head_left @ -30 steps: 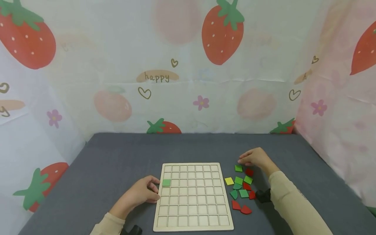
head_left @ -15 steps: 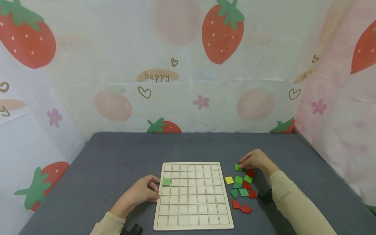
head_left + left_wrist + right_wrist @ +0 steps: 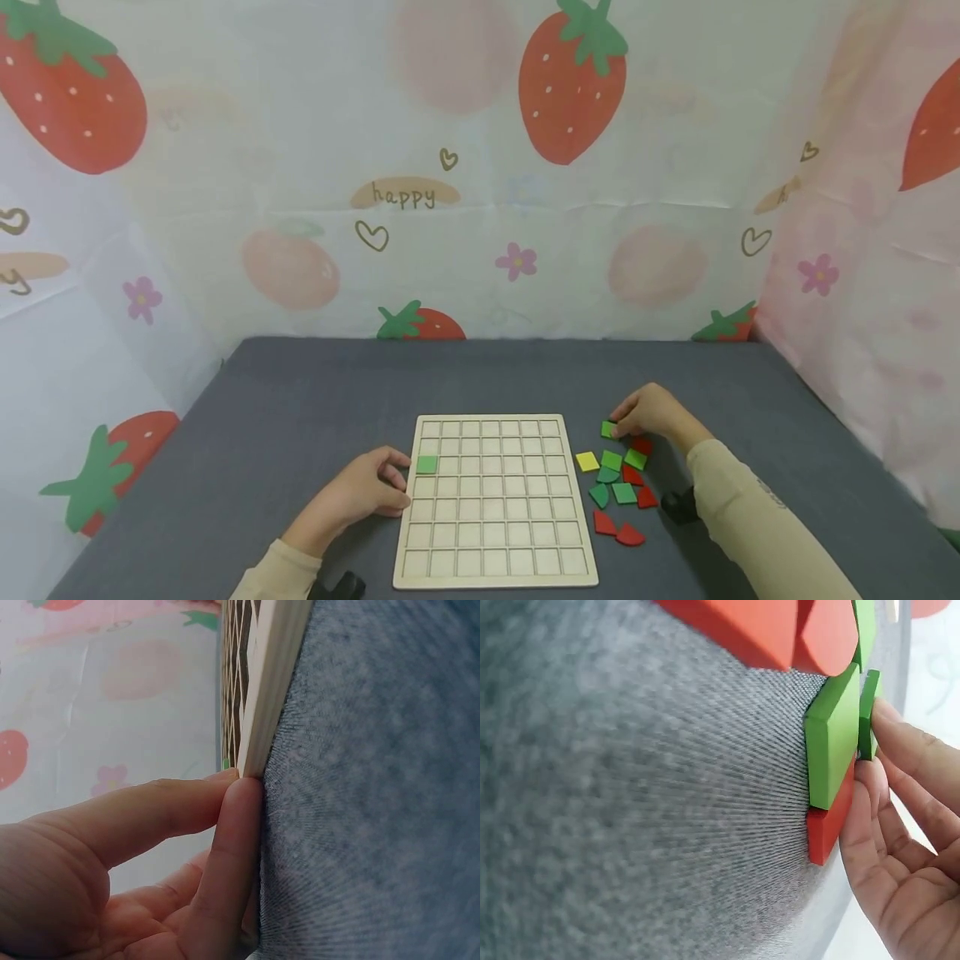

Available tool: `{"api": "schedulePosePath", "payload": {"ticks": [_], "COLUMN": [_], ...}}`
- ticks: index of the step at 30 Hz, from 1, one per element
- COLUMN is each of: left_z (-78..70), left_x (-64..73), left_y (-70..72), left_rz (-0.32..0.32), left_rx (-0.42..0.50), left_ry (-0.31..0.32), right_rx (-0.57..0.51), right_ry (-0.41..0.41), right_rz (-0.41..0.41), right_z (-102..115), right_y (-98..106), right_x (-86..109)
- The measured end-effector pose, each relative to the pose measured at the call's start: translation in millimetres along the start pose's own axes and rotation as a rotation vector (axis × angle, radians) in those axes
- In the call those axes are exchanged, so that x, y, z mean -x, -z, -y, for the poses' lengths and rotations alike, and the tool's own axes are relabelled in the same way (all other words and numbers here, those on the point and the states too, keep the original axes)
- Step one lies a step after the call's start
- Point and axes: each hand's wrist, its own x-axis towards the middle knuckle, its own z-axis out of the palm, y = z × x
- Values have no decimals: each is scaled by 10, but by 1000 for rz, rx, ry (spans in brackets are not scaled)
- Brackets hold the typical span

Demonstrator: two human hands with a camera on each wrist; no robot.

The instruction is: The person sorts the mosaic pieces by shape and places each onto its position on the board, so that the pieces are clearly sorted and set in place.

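My left hand (image 3: 363, 487) rests at the left edge of a pale wooden grid board (image 3: 592, 581), thumb and forefinger tips touching its rim. The left wrist view shows those tips right against the side of the board (image 3: 271, 682). One green square tile (image 3: 427, 465) lies in a cell of the leftmost column. To the right of the board, my right hand (image 3: 654, 410) pinches a bright green square tile (image 3: 607, 429) at the far end of the loose pieces. Thumb and fingertips meet this tile (image 3: 867, 712) at its edges in the right wrist view.
Beside the board's right edge lie several loose flat pieces: a yellow square (image 3: 587, 462), green squares (image 3: 624, 493), green rounded pieces (image 3: 599, 497) and red pieces (image 3: 630, 535). Dark grey cloth (image 3: 315, 383) covers the table. A strawberry-print curtain (image 3: 480, 150) stands behind it.
My right hand has come down a little toward me, from above the far green tile onto it, and its fingers have closed in. The left hand and board stay put.
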Motion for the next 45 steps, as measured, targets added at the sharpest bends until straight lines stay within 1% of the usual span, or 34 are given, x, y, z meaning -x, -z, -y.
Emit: {"api": "schedulePosePath", "payload": {"ticks": [4, 10, 15, 18, 22, 25, 33, 45], "left_z": [-7, 10, 22, 25, 29, 31, 16, 12], "left_x": [-5, -41, -45, -44, -41, -43, -37, -20], "left_y": [0, 5, 2, 1, -1, -1, -4, -5], "left_rz": [7, 2, -2, -4, -10, -10, -6, -7], "left_rx": [3, -15, -21, -20, -25, -26, -23, -21], "left_ry": [0, -5, -3, -1, 7, 8, 8, 0], "right_rx": [21, 23, -48, -91, -114, -130, -243, -294], "right_ry": [1, 10, -9, -10, 9, 21, 19, 16], "right_rz": [7, -19, -30, -17, 12, 11, -13, -19], "right_z": [4, 32, 44, 59, 103, 141, 288, 592], "right_y": [10, 10, -10, -7, 0, -13, -142, -399], "right_x": [-6, 0, 19, 28, 56, 69, 72, 95]}}
